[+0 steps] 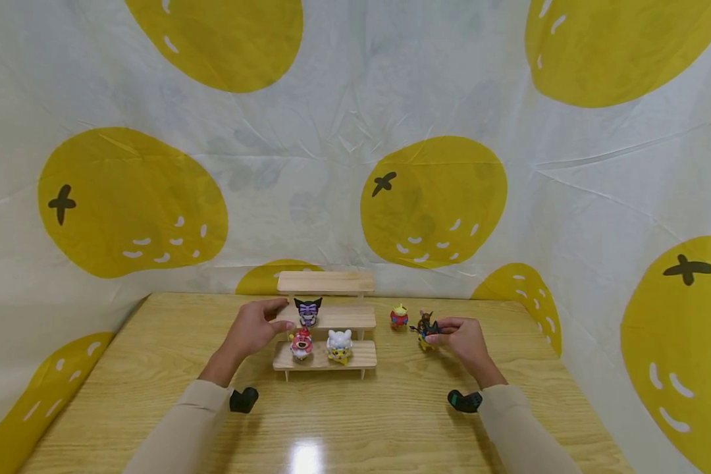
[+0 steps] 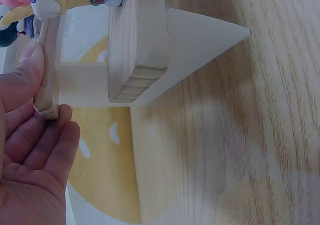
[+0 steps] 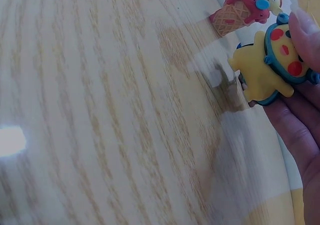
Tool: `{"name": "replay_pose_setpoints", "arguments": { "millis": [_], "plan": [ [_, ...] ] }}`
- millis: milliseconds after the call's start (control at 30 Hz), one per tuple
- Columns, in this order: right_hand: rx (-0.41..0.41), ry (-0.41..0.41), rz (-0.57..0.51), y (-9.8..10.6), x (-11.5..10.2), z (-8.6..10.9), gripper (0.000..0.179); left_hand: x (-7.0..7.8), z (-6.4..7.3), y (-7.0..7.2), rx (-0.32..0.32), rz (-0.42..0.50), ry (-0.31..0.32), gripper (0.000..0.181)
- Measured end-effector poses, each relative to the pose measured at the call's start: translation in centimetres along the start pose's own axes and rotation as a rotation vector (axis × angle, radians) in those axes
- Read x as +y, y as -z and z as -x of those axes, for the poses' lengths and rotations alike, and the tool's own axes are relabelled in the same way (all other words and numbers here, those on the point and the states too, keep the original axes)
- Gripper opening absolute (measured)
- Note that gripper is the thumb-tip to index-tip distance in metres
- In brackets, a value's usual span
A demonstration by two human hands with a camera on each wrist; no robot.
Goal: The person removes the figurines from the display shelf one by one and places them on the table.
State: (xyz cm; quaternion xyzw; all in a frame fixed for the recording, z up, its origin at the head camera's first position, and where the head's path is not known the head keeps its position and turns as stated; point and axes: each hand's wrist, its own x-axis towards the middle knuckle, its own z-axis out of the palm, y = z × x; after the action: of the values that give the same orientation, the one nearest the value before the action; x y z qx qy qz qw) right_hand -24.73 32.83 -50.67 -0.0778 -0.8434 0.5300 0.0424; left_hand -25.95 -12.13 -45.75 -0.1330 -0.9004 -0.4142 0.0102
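My left hand (image 1: 250,332) grips the left end of the middle board on a three-step wooden display stand (image 1: 355,318). In the left wrist view the thumb lies on top of that board (image 2: 46,87), with fingers curled below. My right hand (image 1: 465,341) pinches a small yellow figurine (image 3: 262,70) with red cheeks and a dark teal hood, tilted just over the table. On the stand, a black-and-purple figurine (image 1: 308,313) occupies the middle step. A pink figurine (image 1: 301,345) and a white-hooded figurine (image 1: 340,345) share the lowest one.
Right of the stand is a red figurine (image 1: 399,318) with a yellow-green head. A brown figurine (image 1: 426,316) shows just behind the held one. The light wood table (image 1: 332,421) meets a fruit-print cloth (image 1: 326,217) at the back. Black wrist devices (image 1: 465,401) sit by both sleeves.
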Motion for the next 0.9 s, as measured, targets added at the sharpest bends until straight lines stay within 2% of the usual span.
{"name": "replay_pose_setpoints", "arguments": {
  "millis": [600,900],
  "plan": [
    [-0.004,0.000,-0.015,-0.05,0.70,-0.57,0.044,0.03,0.02,-0.06,-0.002,0.017,-0.004,0.053],
    [-0.001,0.000,0.022,-0.02,0.41,-0.54,0.044,0.15,-0.10,0.10,0.009,0.013,0.004,0.053]
  ]
}}
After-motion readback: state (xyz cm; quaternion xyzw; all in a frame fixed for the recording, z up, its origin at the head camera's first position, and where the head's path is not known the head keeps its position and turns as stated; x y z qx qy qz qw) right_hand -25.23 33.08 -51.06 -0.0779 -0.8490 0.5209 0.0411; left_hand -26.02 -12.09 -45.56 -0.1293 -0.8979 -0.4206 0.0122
